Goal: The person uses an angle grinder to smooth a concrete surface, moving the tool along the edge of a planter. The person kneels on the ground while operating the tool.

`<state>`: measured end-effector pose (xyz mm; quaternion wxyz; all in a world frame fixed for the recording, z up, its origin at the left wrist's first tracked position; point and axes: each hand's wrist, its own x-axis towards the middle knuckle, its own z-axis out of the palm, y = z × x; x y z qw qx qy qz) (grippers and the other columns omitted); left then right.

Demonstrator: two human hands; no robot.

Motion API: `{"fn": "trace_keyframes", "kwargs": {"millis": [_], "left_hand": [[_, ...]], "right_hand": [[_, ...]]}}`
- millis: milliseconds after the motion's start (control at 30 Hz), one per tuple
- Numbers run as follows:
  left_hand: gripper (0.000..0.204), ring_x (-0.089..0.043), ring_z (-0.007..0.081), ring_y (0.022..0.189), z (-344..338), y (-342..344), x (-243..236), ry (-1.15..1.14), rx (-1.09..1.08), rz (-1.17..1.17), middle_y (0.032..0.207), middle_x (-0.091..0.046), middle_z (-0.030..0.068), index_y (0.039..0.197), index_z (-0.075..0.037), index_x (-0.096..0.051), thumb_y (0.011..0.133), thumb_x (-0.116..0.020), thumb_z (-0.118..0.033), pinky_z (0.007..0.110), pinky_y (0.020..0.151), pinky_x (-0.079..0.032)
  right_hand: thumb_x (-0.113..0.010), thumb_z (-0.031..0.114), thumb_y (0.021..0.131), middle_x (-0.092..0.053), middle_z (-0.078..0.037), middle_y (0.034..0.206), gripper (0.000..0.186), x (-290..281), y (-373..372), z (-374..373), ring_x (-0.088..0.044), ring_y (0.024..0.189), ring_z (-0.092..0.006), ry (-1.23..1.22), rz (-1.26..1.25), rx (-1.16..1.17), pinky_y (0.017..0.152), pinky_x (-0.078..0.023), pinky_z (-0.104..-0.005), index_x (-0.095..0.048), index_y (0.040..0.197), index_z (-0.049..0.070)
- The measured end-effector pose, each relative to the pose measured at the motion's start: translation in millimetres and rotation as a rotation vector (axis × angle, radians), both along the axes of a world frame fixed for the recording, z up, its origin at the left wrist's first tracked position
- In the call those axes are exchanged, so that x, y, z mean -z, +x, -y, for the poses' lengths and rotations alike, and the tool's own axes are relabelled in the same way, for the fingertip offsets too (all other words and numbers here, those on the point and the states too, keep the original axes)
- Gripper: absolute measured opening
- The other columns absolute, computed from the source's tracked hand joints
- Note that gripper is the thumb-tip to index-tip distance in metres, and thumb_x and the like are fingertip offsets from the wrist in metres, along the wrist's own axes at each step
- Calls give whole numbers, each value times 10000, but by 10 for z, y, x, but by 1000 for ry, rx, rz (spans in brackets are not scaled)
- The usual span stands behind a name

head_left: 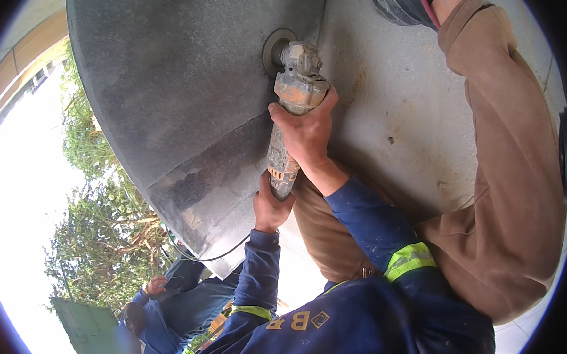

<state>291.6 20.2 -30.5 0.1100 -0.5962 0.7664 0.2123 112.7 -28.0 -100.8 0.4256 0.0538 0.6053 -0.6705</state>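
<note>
An angle grinder (276, 153), dusty and orange-grey, is gripped in both my hands. My right hand (308, 132) wraps around its body just behind the gear head, thumb on the near side. Lower down, my left hand (272, 206) closes around the rear end of the handle. The round disc (275, 52) at the grinder's head lies against or very close to a large grey metal sheet (181, 67); whether they touch I cannot tell. A seam crosses the sheet, with a darker stained strip below it.
A stained concrete surface (408, 106) lies right of the sheet. My bent leg in brown trousers (513, 152) and a dark shoe (409, 0) are on the right. A black cable (226, 252) hangs below the sheet. Another person in blue (181, 304) is at lower left, near shrubs (107, 244).
</note>
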Motion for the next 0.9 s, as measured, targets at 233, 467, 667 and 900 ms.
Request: {"fn": "trace_keyframes", "kwargs": {"millis": [233,467,667,900], "left_hand": [[628,-712,315,914,-45,-107,-113,12,-63,22,1012,-699,207,1285,-22,-491,697,-700,-90,376,777,-539],[757,-695,301,921,-40,-348,-263,123,-153,21,1030,-687,208,1387,-9,-401,691,-692,-72,381,823,-534],[812,-691,327,1000,-117,-346,-157,152,-111,-1,1096,-680,210,1419,-16,-367,686,-712,-64,392,869,-529],[793,-702,349,996,-34,-349,-263,124,-159,111,1095,-687,220,1412,-58,-381,695,-718,-70,405,831,-547]], "right_hand": [[-814,199,749,-602,-292,1058,925,-74,-16,-32,-667,915,-385,-13,46,-25,826,-538,-426,-164,1360,-45],[-814,166,760,-539,-187,1168,883,123,-315,-95,-598,1018,-239,-379,445,47,867,-536,-361,-197,1366,-14],[-780,126,758,-504,-210,1202,854,160,-265,-102,-577,1052,-251,-206,316,39,911,-513,-377,-199,1369,-10],[-787,143,755,-499,-212,1202,868,149,-130,-76,-569,1065,-254,-256,339,113,921,-502,-389,-195,1373,-6]]}}
